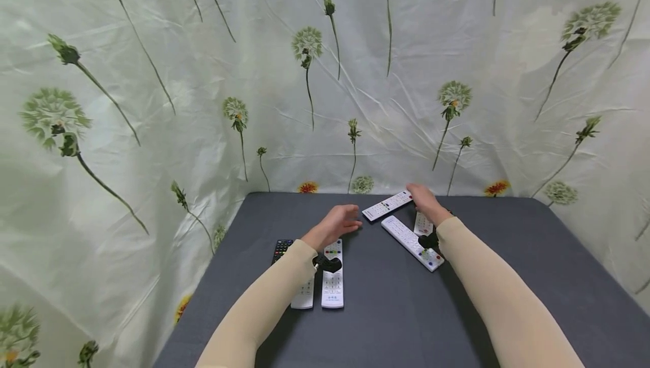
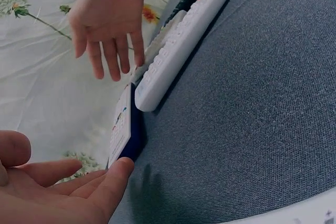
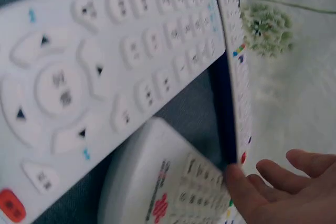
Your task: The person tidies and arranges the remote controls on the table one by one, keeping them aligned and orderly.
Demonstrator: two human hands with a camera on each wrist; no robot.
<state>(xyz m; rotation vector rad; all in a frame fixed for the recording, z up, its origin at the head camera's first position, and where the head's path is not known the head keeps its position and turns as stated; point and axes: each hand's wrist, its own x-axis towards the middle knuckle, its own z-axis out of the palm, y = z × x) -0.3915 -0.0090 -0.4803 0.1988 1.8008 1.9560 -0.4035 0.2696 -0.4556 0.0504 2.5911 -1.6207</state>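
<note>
My right hand (image 1: 426, 198) is at the right end of a white-faced remote control (image 1: 388, 206) with dark blue sides, which lies aslant near the table's far edge. Its fingers are extended in the left wrist view; the thumb (image 3: 239, 184) meets the remote's edge, though contact is hard to tell. Off that remote's left end, my left hand (image 1: 340, 221) hovers with loosely extended fingers and holds nothing. A long white remote (image 1: 406, 236) lies diagonally in front. Another white remote (image 3: 157, 182) is partly hidden beneath my right wrist in the head view.
Below my left forearm lie two white remotes, one (image 1: 332, 289) beside the other (image 1: 303, 296), and a black remote (image 1: 281, 249), partly covered by the sleeve. The dark grey table (image 1: 386, 323) ends at a flower-printed curtain (image 1: 284, 74) behind and at the left.
</note>
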